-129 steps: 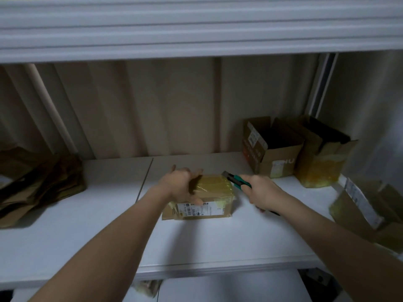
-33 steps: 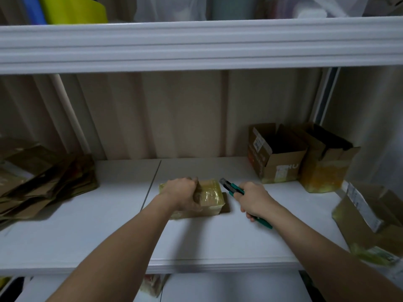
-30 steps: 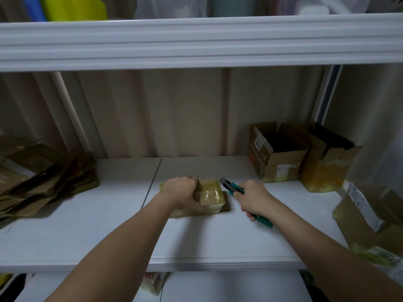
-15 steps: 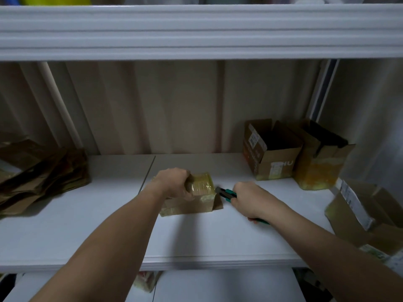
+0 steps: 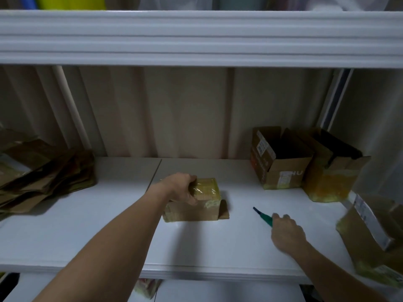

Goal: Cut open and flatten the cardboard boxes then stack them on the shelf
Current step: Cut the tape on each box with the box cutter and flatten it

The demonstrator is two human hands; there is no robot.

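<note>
A small tape-wrapped cardboard box (image 5: 197,205) sits mid-shelf on the white shelf board (image 5: 109,232), with a short flap sticking out at its lower right. My left hand (image 5: 182,188) grips the box's top left corner, thumb on the front face. My right hand (image 5: 286,233) is well to the right of the box, low over the shelf, fingers curled over the rear of a green utility knife (image 5: 262,216). The knife's dark tip points back towards the box. The hand is motion-blurred.
Flattened cardboard (image 5: 41,177) is piled at the shelf's left end. Two open boxes (image 5: 281,162) (image 5: 331,171) stand at the back right. Another box with a white label (image 5: 375,234) leans at the right edge. An upper shelf edge (image 5: 196,38) overhangs.
My right hand has pulled the knife away from the box's right end and moved right and nearer. My left hand still holds the box, which now shows its plain front face.
</note>
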